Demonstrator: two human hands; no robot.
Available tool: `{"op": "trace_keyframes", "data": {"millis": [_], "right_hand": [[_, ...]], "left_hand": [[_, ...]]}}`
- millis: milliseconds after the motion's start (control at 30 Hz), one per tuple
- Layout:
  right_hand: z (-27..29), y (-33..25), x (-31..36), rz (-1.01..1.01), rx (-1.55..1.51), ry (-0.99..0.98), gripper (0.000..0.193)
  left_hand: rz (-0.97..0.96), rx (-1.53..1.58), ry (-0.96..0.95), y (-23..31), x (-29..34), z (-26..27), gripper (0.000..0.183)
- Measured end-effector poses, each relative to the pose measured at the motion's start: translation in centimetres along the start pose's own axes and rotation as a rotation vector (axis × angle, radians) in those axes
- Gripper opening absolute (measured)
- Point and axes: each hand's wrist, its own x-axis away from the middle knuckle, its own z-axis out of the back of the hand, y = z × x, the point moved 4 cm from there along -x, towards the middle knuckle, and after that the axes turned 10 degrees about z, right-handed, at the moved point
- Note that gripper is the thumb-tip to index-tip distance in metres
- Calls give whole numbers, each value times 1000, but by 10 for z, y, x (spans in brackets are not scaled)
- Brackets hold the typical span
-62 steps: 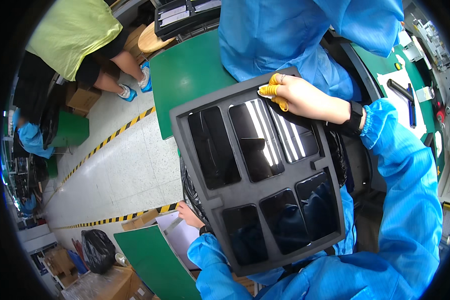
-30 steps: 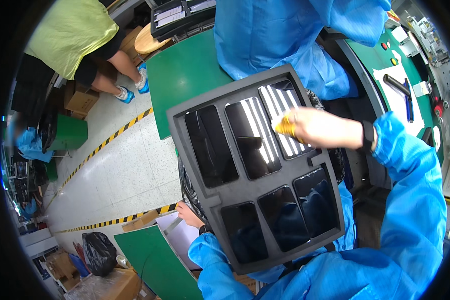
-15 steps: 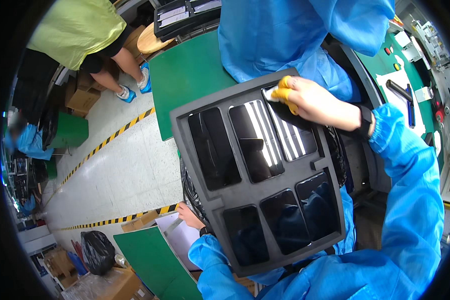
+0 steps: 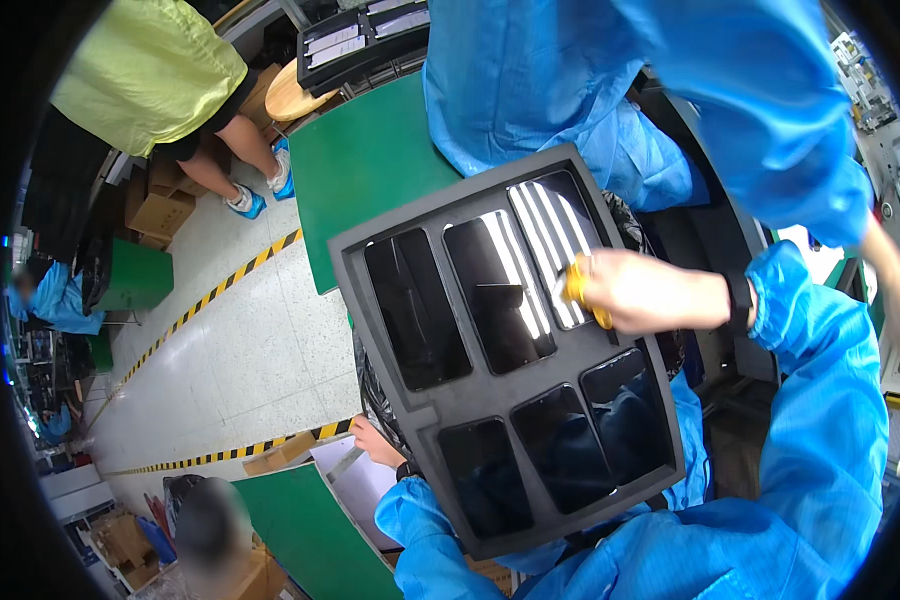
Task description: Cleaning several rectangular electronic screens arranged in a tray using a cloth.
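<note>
- Head view, right arm: the blue-sleeved forearm comes in from the lower right and bends at the elbow, bringing the right hand (image 4: pixel 650 292) in over the tray from its right side, a dark band (image 4: pixel 738 300) at the wrist.
- Head view, right hand: the fingers, in yellow finger covers (image 4: pixel 576 280), are bent and drawn together, pointing left and down; blur makes it impossible to tell whether they pinch anything.
- Head view, left arm: the forearm runs up from the lower edge, partly hidden by the tray, and the left hand (image 4: pixel 375 445) shows past the tray's left side with fingers loosely curled; its grip cannot be told.
- Head view, tray: the dark grey tray (image 4: pixel 432 408) lies tilted between the hands, three glossy black panels in its upper row and three in its lower.
- Head view, nearest piece: the right fingertips are at the lower part of the upper-right panel (image 4: pixel 544 216); the left hand is well apart from it.
</note>
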Motion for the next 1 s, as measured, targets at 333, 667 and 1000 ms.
{"op": "trace_keyframes", "data": {"millis": [333, 667, 1000], "right_hand": [[1, 21, -24, -83, 113, 161, 20], [4, -22, -3, -44, -11, -119, 15], [22, 53, -22, -271, 501, 386, 15]], "left_hand": [[6, 120, -15, -5, 0, -7, 12], [-19, -9, 183, -1, 2, 2, 5], [-42, 148, 50, 5, 2, 4, 6]]}}
